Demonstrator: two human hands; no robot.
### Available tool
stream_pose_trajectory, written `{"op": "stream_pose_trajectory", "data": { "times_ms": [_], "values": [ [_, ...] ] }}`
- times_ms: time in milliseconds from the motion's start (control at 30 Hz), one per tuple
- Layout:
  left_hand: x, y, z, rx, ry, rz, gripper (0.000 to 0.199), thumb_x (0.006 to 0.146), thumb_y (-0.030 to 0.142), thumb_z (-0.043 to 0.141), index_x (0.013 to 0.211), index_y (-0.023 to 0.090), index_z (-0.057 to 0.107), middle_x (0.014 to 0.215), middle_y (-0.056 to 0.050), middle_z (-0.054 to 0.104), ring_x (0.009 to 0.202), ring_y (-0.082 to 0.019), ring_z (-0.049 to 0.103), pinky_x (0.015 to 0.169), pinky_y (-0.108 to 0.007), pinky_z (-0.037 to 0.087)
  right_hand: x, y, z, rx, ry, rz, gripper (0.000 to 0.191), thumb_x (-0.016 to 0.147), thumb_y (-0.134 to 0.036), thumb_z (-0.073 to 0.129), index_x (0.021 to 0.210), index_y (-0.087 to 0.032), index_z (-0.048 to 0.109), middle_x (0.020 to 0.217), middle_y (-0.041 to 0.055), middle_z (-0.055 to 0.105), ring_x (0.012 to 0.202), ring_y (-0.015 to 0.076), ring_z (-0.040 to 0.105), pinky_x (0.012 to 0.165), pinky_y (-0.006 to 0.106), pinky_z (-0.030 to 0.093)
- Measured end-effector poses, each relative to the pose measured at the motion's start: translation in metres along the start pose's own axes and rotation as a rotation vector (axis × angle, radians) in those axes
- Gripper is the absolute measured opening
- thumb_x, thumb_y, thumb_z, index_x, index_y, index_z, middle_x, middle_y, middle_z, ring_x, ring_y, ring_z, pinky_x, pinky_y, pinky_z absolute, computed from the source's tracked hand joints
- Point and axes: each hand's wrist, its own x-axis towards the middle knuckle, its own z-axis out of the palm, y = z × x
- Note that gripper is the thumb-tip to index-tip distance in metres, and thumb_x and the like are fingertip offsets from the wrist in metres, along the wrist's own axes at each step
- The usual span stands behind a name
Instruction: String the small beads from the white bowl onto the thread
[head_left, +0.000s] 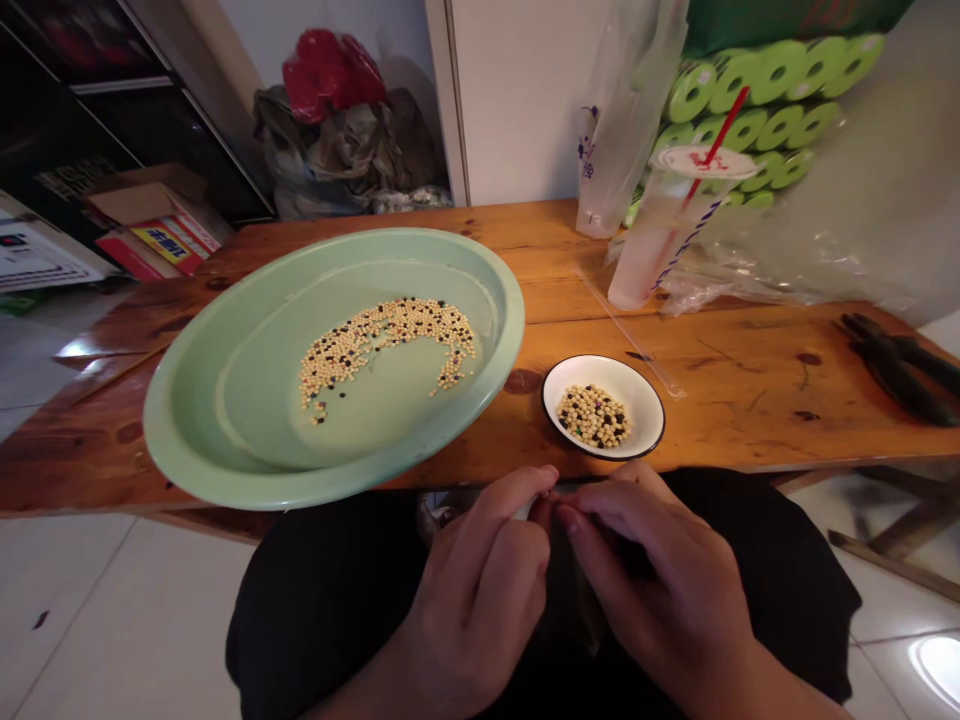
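My left hand and my right hand meet fingertip to fingertip over my lap, just in front of the bench edge. Both are closed in a pinch, and whatever lies between the fingertips is too small or hidden to name. Right beyond them stands a small white bowl with a dark rim, holding cream and black beads. To the left sits a wide pale green basin, with many more cream and dark beads spread in a curved band across its bottom.
On the wooden bench stand a plastic cup with a red straw and a clear bag. A clear thin tube lies near the bowl. Black-handled pliers rest at the right end. Green rolls are stacked behind.
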Motion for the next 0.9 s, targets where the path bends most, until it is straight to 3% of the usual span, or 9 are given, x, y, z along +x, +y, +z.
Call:
{"op": "stream_pose_trajectory", "data": {
  "times_ms": [200, 400, 633, 767, 900],
  "values": [
    [-0.003, -0.003, 0.002, 0.07, -0.004, 0.096, 0.019, 0.087, -0.002, 0.056, 0.078, 0.015, 0.056, 0.121, -0.014, 0.068, 0.112, -0.021, 0.067, 0.092, -0.03, 0.059, 0.0, 0.0, 0.002, -0.034, 0.015, -0.006, 0.016, 0.088, -0.003, 0.056, 0.083, -0.018, 0.056, 0.063, -0.002, 0.061, 0.057, 0.0125, 0.053, 0.058, 0.029, 0.037],
    [0.006, -0.002, -0.001, 0.114, -0.069, 0.166, 0.013, 0.087, 0.0, 0.056, 0.081, 0.012, 0.056, 0.118, -0.02, 0.068, 0.107, -0.022, 0.069, 0.093, -0.027, 0.058, 0.001, 0.001, 0.002, -0.126, 0.018, -0.108, 0.02, 0.087, -0.001, 0.055, 0.075, -0.017, 0.054, 0.058, -0.0036, 0.056, 0.051, 0.0112, 0.038, 0.058, 0.031, 0.032],
    [0.004, -0.004, 0.002, 0.138, -0.064, 0.188, 0.013, 0.089, 0.002, 0.054, 0.083, 0.013, 0.055, 0.114, -0.021, 0.07, 0.103, -0.023, 0.071, 0.088, -0.029, 0.061, 0.0, 0.0, 0.004, -0.163, 0.06, -0.088, 0.015, 0.086, -0.002, 0.057, 0.08, -0.016, 0.058, 0.057, -0.003, 0.058, 0.05, 0.0121, 0.04, 0.058, 0.032, 0.032],
    [0.004, -0.003, 0.003, 0.023, -0.031, 0.051, 0.021, 0.086, -0.003, 0.057, 0.082, 0.018, 0.052, 0.117, -0.014, 0.069, 0.107, -0.02, 0.069, 0.089, -0.029, 0.061, 0.0, -0.001, 0.003, -0.057, 0.044, 0.041, 0.016, 0.088, -0.005, 0.055, 0.078, -0.017, 0.058, 0.058, -0.0026, 0.059, 0.051, 0.0123, 0.048, 0.055, 0.029, 0.036],
    [0.013, 0.0, 0.002, -0.109, 0.002, -0.02, 0.031, 0.081, -0.008, 0.061, 0.077, 0.019, 0.046, 0.102, -0.008, 0.072, 0.097, -0.013, 0.072, 0.088, -0.02, 0.059, 0.003, -0.001, -0.001, 0.236, -0.043, 0.282, 0.015, 0.091, -0.016, 0.056, 0.078, -0.019, 0.06, 0.062, -0.0021, 0.062, 0.053, 0.0111, 0.056, 0.05, 0.022, 0.042]
  ]
}}
